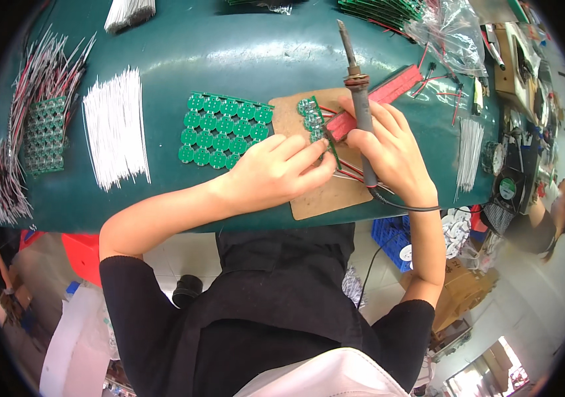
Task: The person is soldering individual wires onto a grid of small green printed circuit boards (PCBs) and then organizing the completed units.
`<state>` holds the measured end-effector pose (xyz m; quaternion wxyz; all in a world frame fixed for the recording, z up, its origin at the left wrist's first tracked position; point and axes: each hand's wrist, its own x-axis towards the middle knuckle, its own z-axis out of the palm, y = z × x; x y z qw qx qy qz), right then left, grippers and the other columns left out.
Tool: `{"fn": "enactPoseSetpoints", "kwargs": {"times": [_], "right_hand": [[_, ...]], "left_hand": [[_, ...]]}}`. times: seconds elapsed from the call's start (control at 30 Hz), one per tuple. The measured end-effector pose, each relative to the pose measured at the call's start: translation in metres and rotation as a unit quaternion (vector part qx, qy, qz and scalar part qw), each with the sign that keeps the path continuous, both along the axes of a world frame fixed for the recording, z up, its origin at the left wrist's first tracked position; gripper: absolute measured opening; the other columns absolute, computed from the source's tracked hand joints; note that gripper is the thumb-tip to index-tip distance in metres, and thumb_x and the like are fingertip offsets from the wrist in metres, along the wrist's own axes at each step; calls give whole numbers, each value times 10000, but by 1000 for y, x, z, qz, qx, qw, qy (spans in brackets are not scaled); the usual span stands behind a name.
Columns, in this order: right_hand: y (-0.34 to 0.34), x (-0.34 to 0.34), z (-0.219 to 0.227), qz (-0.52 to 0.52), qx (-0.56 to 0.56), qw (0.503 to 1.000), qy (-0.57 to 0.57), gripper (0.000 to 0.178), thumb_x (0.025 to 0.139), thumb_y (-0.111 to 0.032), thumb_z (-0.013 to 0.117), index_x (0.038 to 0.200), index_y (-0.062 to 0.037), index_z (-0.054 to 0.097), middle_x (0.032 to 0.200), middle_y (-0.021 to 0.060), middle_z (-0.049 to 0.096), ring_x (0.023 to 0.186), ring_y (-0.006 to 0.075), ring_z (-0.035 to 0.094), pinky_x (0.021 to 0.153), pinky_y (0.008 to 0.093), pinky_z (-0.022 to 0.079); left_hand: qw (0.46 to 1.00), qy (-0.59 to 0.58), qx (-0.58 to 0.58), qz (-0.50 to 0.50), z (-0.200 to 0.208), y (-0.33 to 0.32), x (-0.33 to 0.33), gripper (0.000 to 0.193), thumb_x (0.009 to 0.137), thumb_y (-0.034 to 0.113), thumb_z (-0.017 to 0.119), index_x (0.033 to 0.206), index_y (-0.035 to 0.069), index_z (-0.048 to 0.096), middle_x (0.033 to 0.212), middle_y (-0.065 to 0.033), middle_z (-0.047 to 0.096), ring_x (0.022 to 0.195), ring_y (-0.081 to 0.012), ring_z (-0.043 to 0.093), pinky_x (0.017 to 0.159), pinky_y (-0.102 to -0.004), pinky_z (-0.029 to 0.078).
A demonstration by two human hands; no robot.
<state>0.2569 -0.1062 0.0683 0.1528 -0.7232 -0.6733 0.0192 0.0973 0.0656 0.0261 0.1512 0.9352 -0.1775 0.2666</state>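
Observation:
My right hand (393, 149) is closed around the grey handle of a soldering iron (360, 106), whose metal tip points up and away from the work. Its fingers also rest against a red bar (395, 85), which passes beneath the hand. My left hand (282, 165) has its fingers pinched at the edge of a narrow strip of round green circuit boards (311, 119). The strip lies on a brown work board (315, 202), with red and white wires (352, 171) beside it. What the left fingertips press on is partly hidden. Left of them lies a larger green circuit panel (219, 126).
White wires (116, 129) lie in a bundle on the green mat, with red, black and white wires (47, 73) and another circuit panel (44, 135) further left. More white wires (470, 152) lie at right. A plastic bag (451, 36) sits at the back right. The iron's cord (405, 208) trails right.

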Motion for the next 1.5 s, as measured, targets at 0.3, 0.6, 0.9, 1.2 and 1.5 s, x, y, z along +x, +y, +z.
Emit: {"fn": "enactPoseSetpoints", "kwargs": {"times": [0.3,0.6,0.9,1.2,1.5], "right_hand": [[2,6,-3,42,40,998,26,198,758,-112,654,941,-114,578,1083,155,631,1077,329,595,876,428,514],[2,-1,1,42,1,999,32,219,770,-127,649,981,-120,590,1137,182,618,1079,339,605,897,421,513],[-4,32,-4,39,-30,999,15,151,820,-129,602,960,-94,557,1193,157,620,1144,346,569,945,417,488],[10,57,4,70,-54,990,110,158,832,-89,597,978,-83,538,1174,126,621,1089,327,593,859,382,531],[5,51,8,143,-12,987,67,138,815,-145,606,930,-88,556,1248,125,624,1192,337,565,978,420,486]], "left_hand": [[1000,16,21,0,-2,0,0,261,692,129,651,949,85,641,998,-27,657,781,-125,586,607,-251,466],[1000,9,16,-1,0,1,1,255,688,134,646,938,83,652,995,-30,660,782,-128,587,602,-256,459],[1000,-5,2,-15,-3,1,2,310,697,119,673,1003,70,659,1071,-43,673,688,-118,532,563,-249,416],[1000,-1,12,-8,-3,1,0,282,714,114,677,993,78,659,1064,-29,675,697,-105,537,563,-241,420],[1000,10,18,-12,2,2,0,266,692,126,662,952,70,649,1002,-37,664,799,-133,598,607,-260,461]]}}
